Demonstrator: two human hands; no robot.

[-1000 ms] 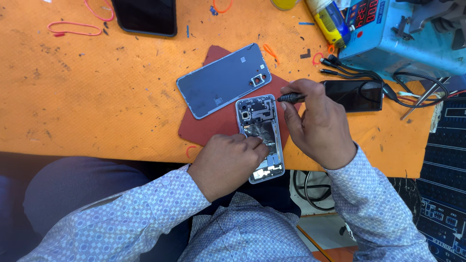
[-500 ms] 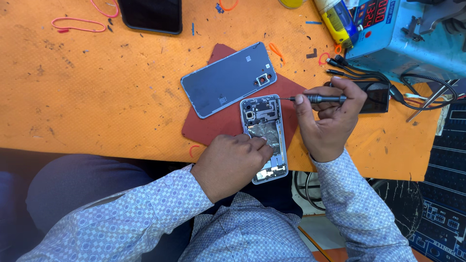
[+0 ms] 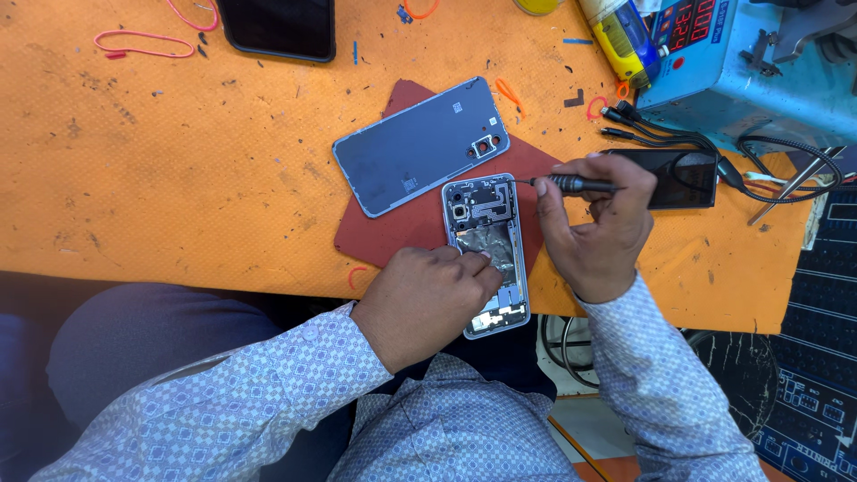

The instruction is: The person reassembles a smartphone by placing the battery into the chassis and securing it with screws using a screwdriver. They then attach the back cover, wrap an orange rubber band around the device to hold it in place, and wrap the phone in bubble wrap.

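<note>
The opened silver phone with its back off (image 3: 486,254) sits on the dark red rubber mat (image 3: 393,228). Left hand (image 3: 428,299) rests curled on its lower half, fingertips touching the innards. Right hand (image 3: 594,223), just right of the phone, is clamped around a slim black screwdriver (image 3: 571,184).

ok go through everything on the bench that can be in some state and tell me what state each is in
opened phone: back off, insides exposed, lying on the red mat
back cover: detached, lying flat beside it
left hand: pressing on the phone's middle
right hand: gripping a screwdriver, tip beside the phone's top right edge
dark phone: screen off
blue bench unit: switched on, red digits lit
</note>
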